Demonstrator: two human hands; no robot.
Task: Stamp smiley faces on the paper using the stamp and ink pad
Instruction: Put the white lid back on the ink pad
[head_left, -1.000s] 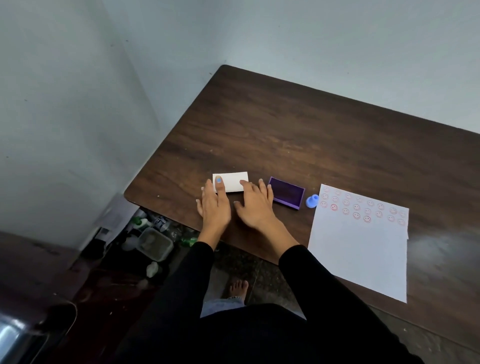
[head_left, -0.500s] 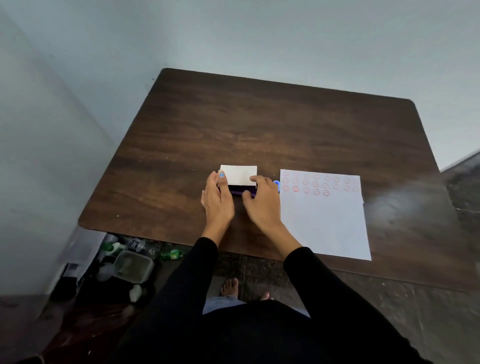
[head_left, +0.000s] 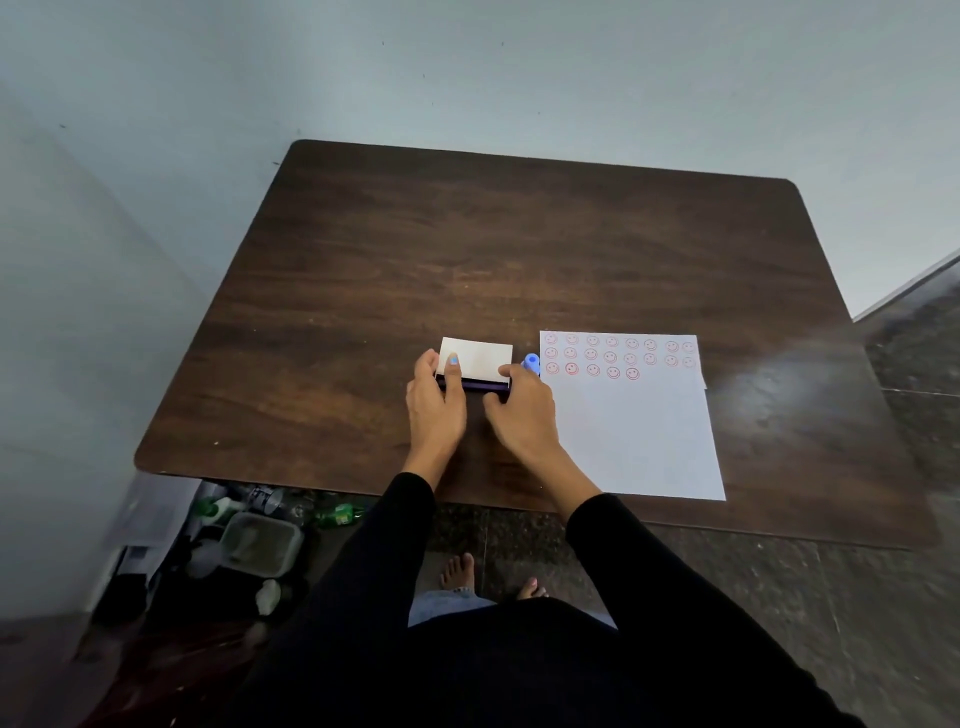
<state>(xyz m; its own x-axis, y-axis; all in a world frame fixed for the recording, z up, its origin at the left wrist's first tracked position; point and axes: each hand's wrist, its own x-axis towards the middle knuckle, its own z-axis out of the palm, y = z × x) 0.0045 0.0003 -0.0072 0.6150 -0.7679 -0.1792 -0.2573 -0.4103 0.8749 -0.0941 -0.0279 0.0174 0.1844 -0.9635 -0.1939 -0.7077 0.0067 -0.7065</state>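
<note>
Your ink pad (head_left: 474, 383) sits near the desk's front edge, just left of the paper (head_left: 631, 431), its purple base showing as a thin strip under the white lid (head_left: 476, 358). Half a second ago the lid covered the base the same way; a second ago the two lay side by side, lid on the left and the pad uncovered. Your left hand (head_left: 435, 405) grips the pad's left end, the blue-nailed thumb resting on the lid. Your right hand (head_left: 522, 410) curls round the right end, fingertips on the lid's corner. Both hands have stayed on it since the previous frame. The blue stamp (head_left: 531, 362) stands between the pad and the paper, touching your right fingers. The paper carries three rows of red smiley faces (head_left: 613, 356) along its far edge, the third row only partly filled. The dark wood desk (head_left: 519, 249) is now seen squarely.
</note>
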